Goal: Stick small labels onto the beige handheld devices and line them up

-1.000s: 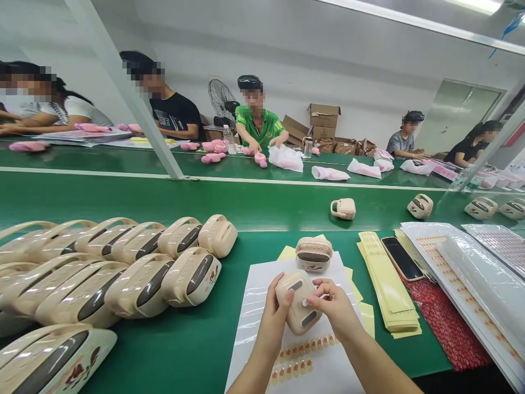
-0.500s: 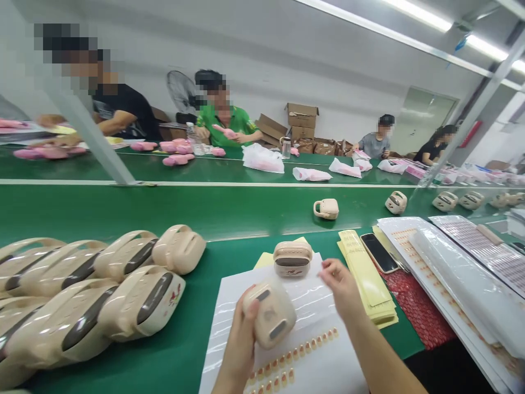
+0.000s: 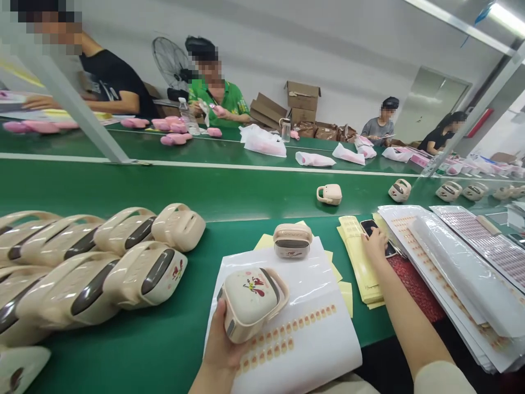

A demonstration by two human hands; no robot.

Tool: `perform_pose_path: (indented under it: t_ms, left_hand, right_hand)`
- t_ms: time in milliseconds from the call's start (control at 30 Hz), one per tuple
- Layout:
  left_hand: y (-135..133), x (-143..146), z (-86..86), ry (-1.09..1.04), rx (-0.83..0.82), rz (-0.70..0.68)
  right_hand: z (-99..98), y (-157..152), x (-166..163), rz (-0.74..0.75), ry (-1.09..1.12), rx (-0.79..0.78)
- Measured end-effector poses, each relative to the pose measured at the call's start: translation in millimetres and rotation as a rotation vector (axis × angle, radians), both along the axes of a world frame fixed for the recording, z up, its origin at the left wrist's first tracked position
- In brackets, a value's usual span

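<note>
My left hand (image 3: pixel 223 350) grips a beige plastic casing (image 3: pixel 251 303) with a red flower print, held above a white sticker sheet (image 3: pixel 303 334) that carries rows of small orange stickers. My right hand (image 3: pixel 375 243) is stretched out to the right, its fingers resting on a black phone (image 3: pixel 371 227) beside a stack of yellow sheets (image 3: pixel 359 260). A second beige casing (image 3: pixel 292 241) stands on the far end of the white sheet.
Several beige casings (image 3: pixel 106 268) lie in rows on the green table at left. More casings (image 3: pixel 329 193) ride the green conveyor. Sticker sheets under plastic film (image 3: pixel 455 257) lie at right. Other people sit across the belt with pink items (image 3: pixel 174 131).
My right hand left the casing and reached right to the phone. My left hand turned the casing so its flower side faces up. The view shifted left.
</note>
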State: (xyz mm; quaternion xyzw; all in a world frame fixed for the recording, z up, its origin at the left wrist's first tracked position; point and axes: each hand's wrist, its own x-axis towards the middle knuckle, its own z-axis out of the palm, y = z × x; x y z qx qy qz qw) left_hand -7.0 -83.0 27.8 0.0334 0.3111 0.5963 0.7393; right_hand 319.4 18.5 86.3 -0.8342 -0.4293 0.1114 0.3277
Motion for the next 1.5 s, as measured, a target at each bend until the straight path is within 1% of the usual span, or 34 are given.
perform_pose_path:
  t_ms: [67, 167, 200, 233, 300, 400, 467, 567, 633, 700, 767, 867, 933, 1000, 1067, 1133, 1200, 1233, 1300, 1400, 1500]
  left_hand:
    - [0.3, 4.8, 7.6, -0.034, -0.062, 0.033]
    - [1.3, 10.0, 17.7, -0.055, -0.108, 0.100]
    - [1.4, 11.1, 19.9, -0.051, -0.124, 0.131]
    - [1.5, 12.1, 21.4, -0.043, -0.144, 0.158]
    - [1.4, 13.6, 22.6, -0.030, -0.168, 0.182]
    - [0.8, 14.5, 19.2, -0.066, -0.124, 0.158]
    - [0.2, 14.2, 13.6, -0.139, -0.006, 0.149]
    - [0.3, 13.0, 3.3, -0.286, 0.226, 0.122]
    - [1.2, 12.1, -2.3, -0.365, 0.318, 0.095]
    - [2.4, 11.3, -6.1, -0.401, 0.349, 0.077]
    - [2.9, 10.6, -8.5, -0.394, 0.352, 0.079]
    - [1.3, 10.3, -11.5, -0.368, 0.339, 0.107]
    - [-1.0, 11.4, -12.9, -0.373, 0.343, 0.121]
    - [-3.7, 14.1, -12.8, -0.397, 0.368, 0.106]
    - [-6.3, 19.0, -10.0, -0.427, 0.401, 0.083]
    - [-8.3, 25.8, -4.7, -0.452, 0.434, 0.066]
    - [-9.7, 33.3, 1.6, -0.460, 0.456, 0.059]
    - [-10.1, 36.9, 4.5, -0.462, 0.464, 0.061]
    - [-10.6, 43.0, 9.0, -0.471, 0.474, 0.073]
    - [-11.2, 49.0, 12.3, -0.488, 0.481, 0.087]
    - [-12.6, 52.3, 13.4, -0.474, 0.444, 0.131]
  right_hand:
    - [-2.9, -28.9, -21.7, 0.157, -0.042, 0.025]
    - [-16.4, -83.4, -63.7, 0.625, -0.001, -0.024]
    - [-22.2, -100.4, -78.1, 0.868, 0.007, -0.063]
    - [-27.8, -115.1, -91.8, 1.012, -0.002, -0.098]
    - [-36.9, -134.8, -114.7, 1.132, -0.043, -0.168]
    - [-43.9, -141.5, -135.2, 1.132, -0.145, -0.258]
    - [-44.3, -137.6, -141.0, 1.122, -0.213, -0.314]
    - [-39.4, -130.1, -144.7, 1.124, -0.250, -0.383]
    - [-33.4, -126.1, -147.2, 1.134, -0.248, -0.428]
    - [-27.4, -123.2, -149.9, 1.130, -0.243, -0.480]
    - [-23.5, -121.0, -151.7, 1.107, -0.217, -0.502]
    - [-22.2, -119.2, -149.8, 1.077, -0.133, -0.476]
    - [-21.2, -118.7, -146.7, 1.067, -0.031, -0.458]
    - [-17.2, -117.8, -144.9, 1.039, 0.186, -0.422]
    - [-10.1, -116.0, -146.8, 0.980, 0.509, -0.318]
    - [-2.3, -113.4, -153.3, 0.880, 0.823, -0.129]
    - [2.8, -111.1, -162.9, 0.776, 1.009, 0.072]
    - [3.7, -110.4, -168.1, 0.733, 1.051, 0.150]
    - [2.1, -110.1, -177.3, 0.675, 1.068, 0.233]
    - [-4.7, -112.3, -185.4, 0.645, 1.026, 0.261]
    - [-10.4, -115.1, -187.9, 0.612, 0.996, 0.311]
